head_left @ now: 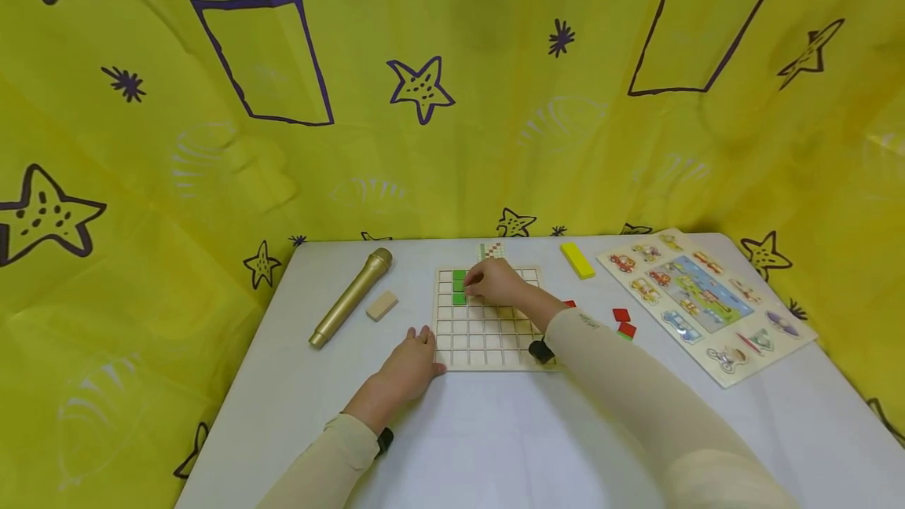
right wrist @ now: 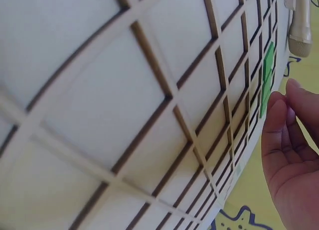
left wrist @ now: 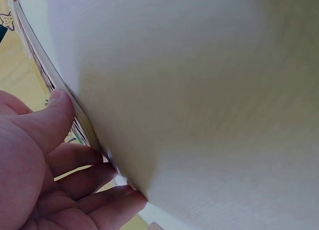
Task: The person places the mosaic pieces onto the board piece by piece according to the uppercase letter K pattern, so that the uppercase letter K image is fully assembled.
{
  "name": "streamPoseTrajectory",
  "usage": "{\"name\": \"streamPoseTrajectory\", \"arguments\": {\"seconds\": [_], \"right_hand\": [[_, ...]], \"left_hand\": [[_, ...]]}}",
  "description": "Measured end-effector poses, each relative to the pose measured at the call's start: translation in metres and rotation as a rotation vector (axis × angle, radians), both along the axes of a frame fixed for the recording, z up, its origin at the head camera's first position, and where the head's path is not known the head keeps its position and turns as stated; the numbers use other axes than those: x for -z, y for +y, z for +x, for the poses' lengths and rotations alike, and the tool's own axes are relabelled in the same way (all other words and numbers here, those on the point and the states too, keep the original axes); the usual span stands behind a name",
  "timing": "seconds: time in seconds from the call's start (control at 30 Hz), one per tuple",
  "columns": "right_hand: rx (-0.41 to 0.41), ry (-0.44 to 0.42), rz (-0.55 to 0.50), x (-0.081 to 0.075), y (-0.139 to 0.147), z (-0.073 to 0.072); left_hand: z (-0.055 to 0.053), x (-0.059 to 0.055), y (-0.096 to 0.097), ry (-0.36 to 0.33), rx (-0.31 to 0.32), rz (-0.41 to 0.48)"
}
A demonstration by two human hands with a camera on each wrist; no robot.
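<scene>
A pale wooden grid board [head_left: 488, 370] lies on the white table, with green square tiles [head_left: 459, 287] in its upper left cells. My left hand [head_left: 408, 364] holds the board's near left corner, thumb at the near edge and fingers along the left side. The left wrist view shows that thumb and the fingertips against the board's rim. Over the upper part of the grid, my right hand [head_left: 495, 283] has its thumb and fingertips brought together beside the green tiles. Whether something small sits between those fingertips is hidden.
Left of the board lie a gold microphone [head_left: 351, 297] and a wooden block [head_left: 382, 305]. Behind it is a small pattern card [head_left: 492, 250]. To the right are a yellow block [head_left: 577, 261], several loose red tiles [head_left: 621, 315] and a picture puzzle board [head_left: 707, 305]. A yellow curtain [head_left: 452, 163] hangs behind.
</scene>
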State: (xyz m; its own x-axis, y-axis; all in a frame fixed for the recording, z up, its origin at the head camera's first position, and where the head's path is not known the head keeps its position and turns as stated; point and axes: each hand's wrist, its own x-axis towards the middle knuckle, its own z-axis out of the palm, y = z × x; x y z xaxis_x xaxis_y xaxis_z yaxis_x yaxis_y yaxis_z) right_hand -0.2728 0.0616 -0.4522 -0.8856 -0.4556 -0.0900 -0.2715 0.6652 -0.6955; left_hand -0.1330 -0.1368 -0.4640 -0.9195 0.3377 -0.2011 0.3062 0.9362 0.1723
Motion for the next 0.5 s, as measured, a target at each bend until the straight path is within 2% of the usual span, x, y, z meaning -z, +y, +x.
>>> {"name": "streamPoseTrajectory", "arguments": {"seconds": [0.5], "right_hand": [[0.052, -0.033, -0.027, -0.005, 0.038, 0.000]], "left_hand": [[-0.001, 0.003, 0.001, -0.007, -0.012, -0.003]]}}
